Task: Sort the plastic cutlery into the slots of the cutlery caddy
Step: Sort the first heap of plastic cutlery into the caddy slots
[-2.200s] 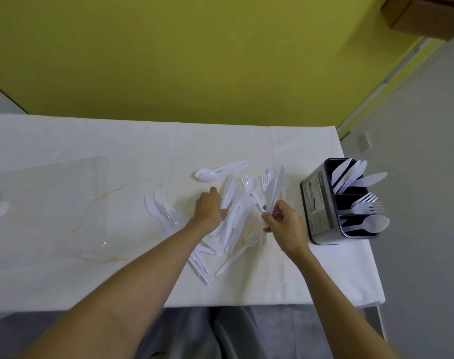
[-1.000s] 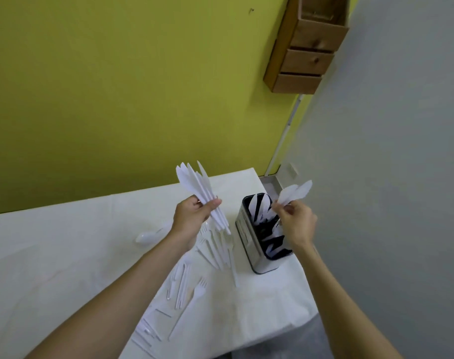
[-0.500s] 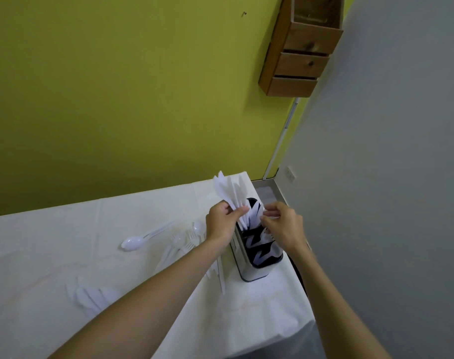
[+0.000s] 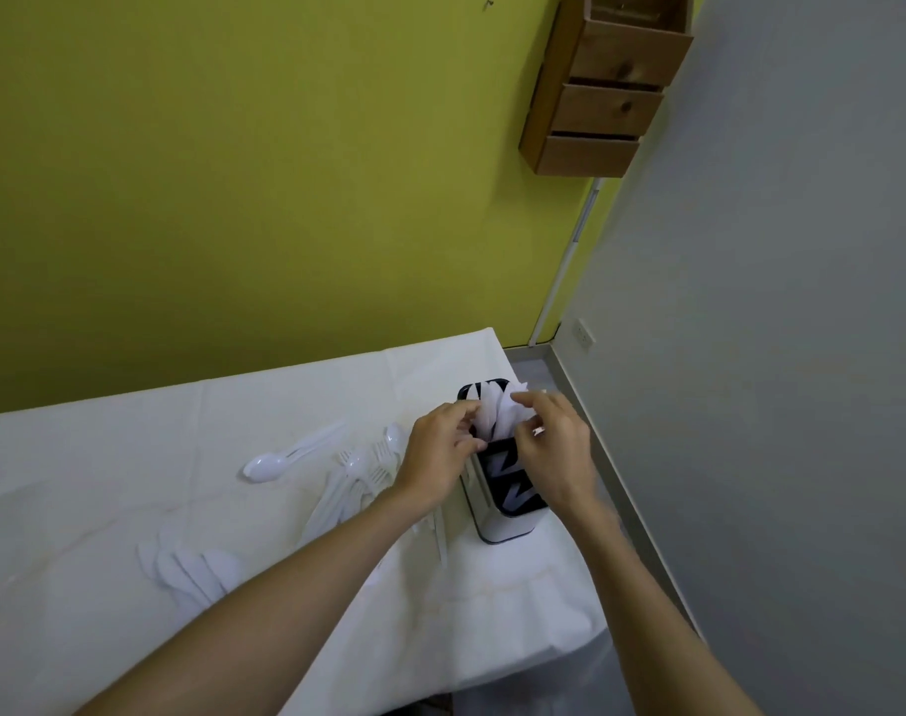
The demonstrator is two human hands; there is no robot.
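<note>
The cutlery caddy, white outside and black inside, stands near the table's right edge. A bundle of white plastic knives stands in its far slot. My left hand grips the bundle from the left. Fingers and thumb of my right hand curl round it from the right, over the caddy's top. White cutlery shows in the nearer slots. Loose on the white tablecloth lie a large spoon, a heap of forks and spoons and a fan of several spoons.
A single white piece lies close to the caddy's left side, partly under my left forearm. The table's right edge drops to a grey floor beside a grey wall. A wooden drawer unit hangs high on the yellow wall.
My left hand lifted a bundle of knives off the table and carried it right to the caddy; the bundle now stands in the far slot. My right hand dropped its own knives in and joined it.
</note>
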